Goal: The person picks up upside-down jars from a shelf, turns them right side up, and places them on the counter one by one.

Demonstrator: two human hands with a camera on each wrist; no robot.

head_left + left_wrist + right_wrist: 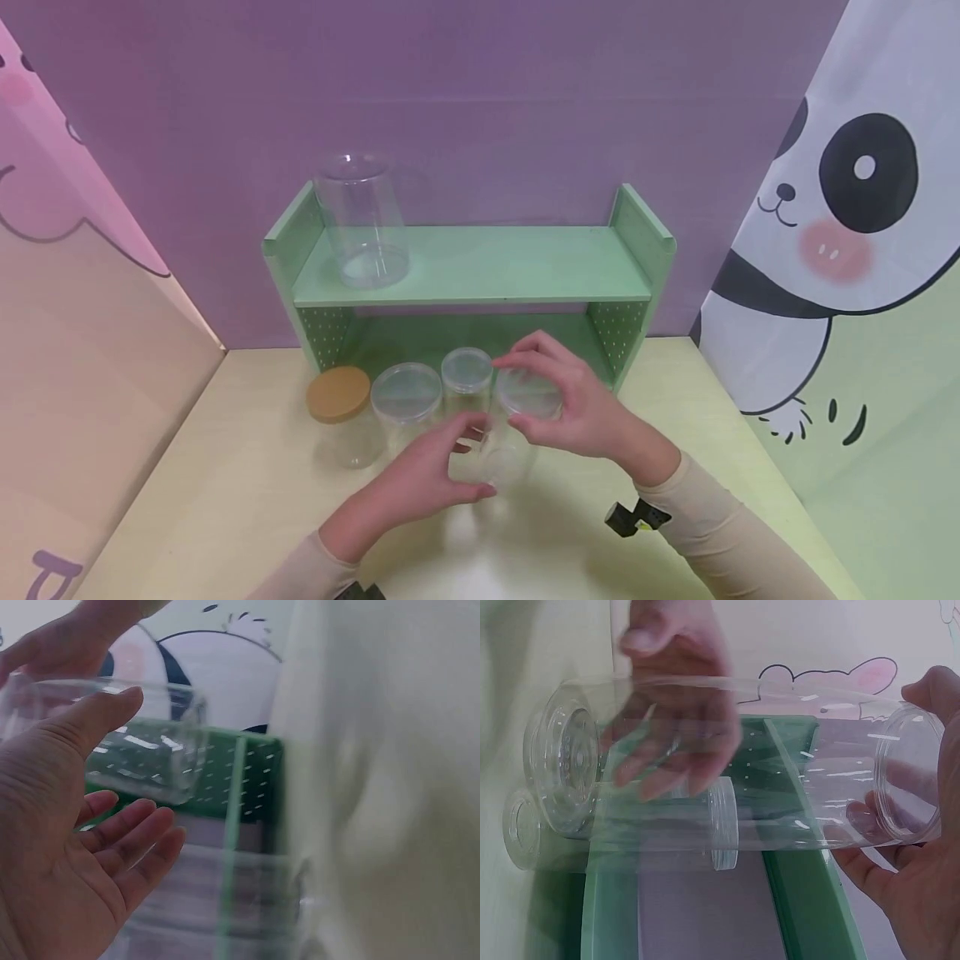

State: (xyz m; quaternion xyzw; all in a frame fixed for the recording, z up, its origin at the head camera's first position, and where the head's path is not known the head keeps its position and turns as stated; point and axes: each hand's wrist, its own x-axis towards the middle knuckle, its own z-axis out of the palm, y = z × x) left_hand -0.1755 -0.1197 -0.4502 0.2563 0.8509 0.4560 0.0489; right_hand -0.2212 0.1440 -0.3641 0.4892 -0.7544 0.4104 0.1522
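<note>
My right hand (pixel 581 408) holds a tall clear jar (pixel 832 772) by its top end, thumb on one side and fingers on the other. The left hand (pixel 420 475) is beside the jar's lower part, thumb and fingers spread. In the left wrist view its fingers (pixel 142 840) are loosely bent around nothing. The right wrist view shows that hand behind the see-through jar wall. Just left of the held jar stands a narrower clear jar (pixel 467 371) with a clear lid. Beside it are a wider clear-lidded jar (pixel 407 392) and a jar with a tan lid (pixel 339 396).
A green two-tier shelf (pixel 480 262) stands against the purple wall, behind the row of jars. One large clear jar (pixel 367 225) is on its upper board at the left. Printed panels, one with a panda (pixel 847 225), flank the pale table (pixel 225 500).
</note>
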